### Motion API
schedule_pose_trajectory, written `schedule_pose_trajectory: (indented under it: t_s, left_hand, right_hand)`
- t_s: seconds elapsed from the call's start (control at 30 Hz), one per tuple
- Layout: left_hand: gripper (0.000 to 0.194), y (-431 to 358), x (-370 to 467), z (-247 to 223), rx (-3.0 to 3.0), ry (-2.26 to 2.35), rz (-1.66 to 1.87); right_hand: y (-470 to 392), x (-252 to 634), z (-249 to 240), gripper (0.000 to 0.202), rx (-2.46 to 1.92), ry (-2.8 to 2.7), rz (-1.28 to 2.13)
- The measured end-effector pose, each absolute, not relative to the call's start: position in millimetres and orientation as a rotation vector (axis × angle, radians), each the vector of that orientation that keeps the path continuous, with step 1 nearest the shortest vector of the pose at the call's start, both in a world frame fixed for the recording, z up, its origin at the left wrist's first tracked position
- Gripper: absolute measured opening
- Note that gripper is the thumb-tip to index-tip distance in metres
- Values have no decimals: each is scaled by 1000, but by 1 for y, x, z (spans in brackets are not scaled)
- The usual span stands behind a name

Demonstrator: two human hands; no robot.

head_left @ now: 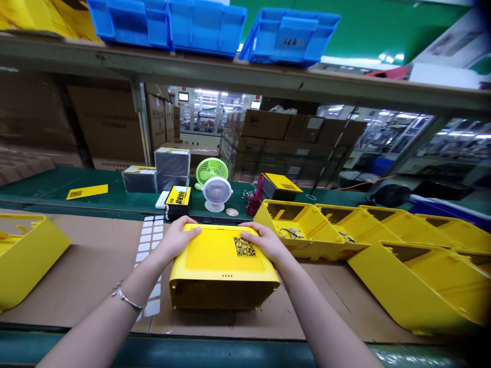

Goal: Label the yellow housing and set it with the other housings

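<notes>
A yellow plastic housing (222, 268) lies flat side up on the cardboard sheet (92, 271) in front of me. A black QR code (244, 248) is printed near its far right corner. My left hand (177, 237) grips the housing's far left corner, fingers curled over the far edge. At the far right edge, my right hand (264, 241) holds on beside the QR code. A bracelet (126, 298) circles my left wrist.
Several open yellow housings (383, 240) lie in a row to the right, one more (26, 255) at the left. White label strips (149, 240) lie left of the housing. Behind stand two small fans (215, 186), black boxes with yellow labels (178, 200) and stacked cartons; blue bins (207, 23) sit overhead.
</notes>
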State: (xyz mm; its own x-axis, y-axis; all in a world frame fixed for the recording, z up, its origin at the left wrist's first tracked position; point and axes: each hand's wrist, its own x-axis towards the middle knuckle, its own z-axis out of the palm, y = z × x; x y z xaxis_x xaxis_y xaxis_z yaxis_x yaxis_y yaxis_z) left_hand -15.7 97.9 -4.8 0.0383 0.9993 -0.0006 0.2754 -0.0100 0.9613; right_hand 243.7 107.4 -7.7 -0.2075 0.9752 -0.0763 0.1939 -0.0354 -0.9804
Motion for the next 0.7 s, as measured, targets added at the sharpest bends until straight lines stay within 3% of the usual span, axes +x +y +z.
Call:
schedule_pose_trajectory:
  t_s: [0.17, 0.5, 0.7]
  left_hand:
    - [35, 89, -20, -7, 1148, 1046, 1014]
    - [29, 89, -20, -10, 1506, 1339, 1017]
    - [42, 144, -35, -11, 1889, 1508, 966]
  right_hand:
    - [95, 247, -10, 46, -1097, -1327, 1559]
    - [108, 248, -24, 26, -1149, -1349, 1361]
    - [110, 251, -27, 32, -1184, -1434, 1338]
